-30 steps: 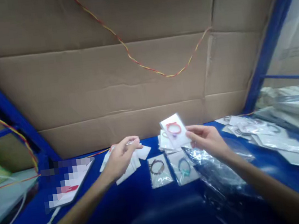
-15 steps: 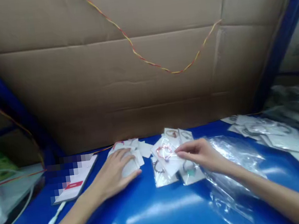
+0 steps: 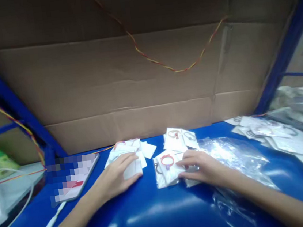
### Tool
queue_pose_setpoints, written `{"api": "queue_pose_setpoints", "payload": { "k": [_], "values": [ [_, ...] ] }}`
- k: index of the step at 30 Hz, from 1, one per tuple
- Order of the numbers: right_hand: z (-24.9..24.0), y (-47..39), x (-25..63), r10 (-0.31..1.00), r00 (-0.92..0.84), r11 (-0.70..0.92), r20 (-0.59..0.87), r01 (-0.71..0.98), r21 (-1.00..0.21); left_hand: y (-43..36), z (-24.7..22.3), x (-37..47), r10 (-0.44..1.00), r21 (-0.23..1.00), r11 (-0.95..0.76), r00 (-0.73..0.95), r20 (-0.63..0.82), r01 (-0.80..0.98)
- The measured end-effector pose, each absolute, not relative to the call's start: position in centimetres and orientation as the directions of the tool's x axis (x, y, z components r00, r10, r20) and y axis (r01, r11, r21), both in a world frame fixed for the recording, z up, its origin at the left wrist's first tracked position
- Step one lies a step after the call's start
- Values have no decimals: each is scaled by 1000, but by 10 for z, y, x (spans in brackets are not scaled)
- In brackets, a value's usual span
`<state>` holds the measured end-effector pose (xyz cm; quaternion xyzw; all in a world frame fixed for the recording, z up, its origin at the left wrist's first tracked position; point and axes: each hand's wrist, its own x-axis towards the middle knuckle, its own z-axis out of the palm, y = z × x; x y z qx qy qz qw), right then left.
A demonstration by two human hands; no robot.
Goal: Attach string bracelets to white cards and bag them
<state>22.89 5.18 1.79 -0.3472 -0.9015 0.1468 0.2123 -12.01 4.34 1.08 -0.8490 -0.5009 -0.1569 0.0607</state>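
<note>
My left hand [image 3: 120,174] rests with fingers apart on a pile of white cards [image 3: 133,169] left of the middle. To its right, my right hand [image 3: 198,166] has thumb and fingers curled at the right edge of a white packet with a red bracelet [image 3: 167,160]. Whether the fingers grip this packet or another one under them is hard to make out. Beneath it lies a packet with a dark band [image 3: 158,169]. Just behind are a packet with a brown bracelet [image 3: 174,136] and another packet [image 3: 190,138].
Clear plastic bags [image 3: 230,153] lie right of my right hand. More packets [image 3: 275,133] are heaped at the far right. A partly blurred flat device [image 3: 78,179] with a white cable [image 3: 53,221] lies left. Cardboard [image 3: 135,71] stands behind the blue table [image 3: 153,216].
The red-bracelet packet has moved slightly down and now lies flatter, baring the packets behind it. My right hand has lowered a little with it. My left hand has stayed nearly in place.
</note>
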Motion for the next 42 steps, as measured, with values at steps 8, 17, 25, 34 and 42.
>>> {"api": "queue_pose_setpoints", "payload": {
  "k": [8,17,25,34,42],
  "values": [
    [29,48,229,705,-679,705,205,640,-305,41,14,-128,813,7,-526,499,300,851],
    [62,91,318,926,-321,366,200,893,-262,61,15,-151,858,-80,-408,412,307,910],
    [44,107,333,939,-344,327,-3,895,-302,65,17,-152,804,-4,-406,360,473,914],
    [56,107,328,911,-360,410,200,840,-355,48,40,-118,851,780,-259,-248,463,569],
    [71,89,307,759,35,499,651,610,-615,37,45,-102,891,926,-59,-399,218,374]
  ]
}}
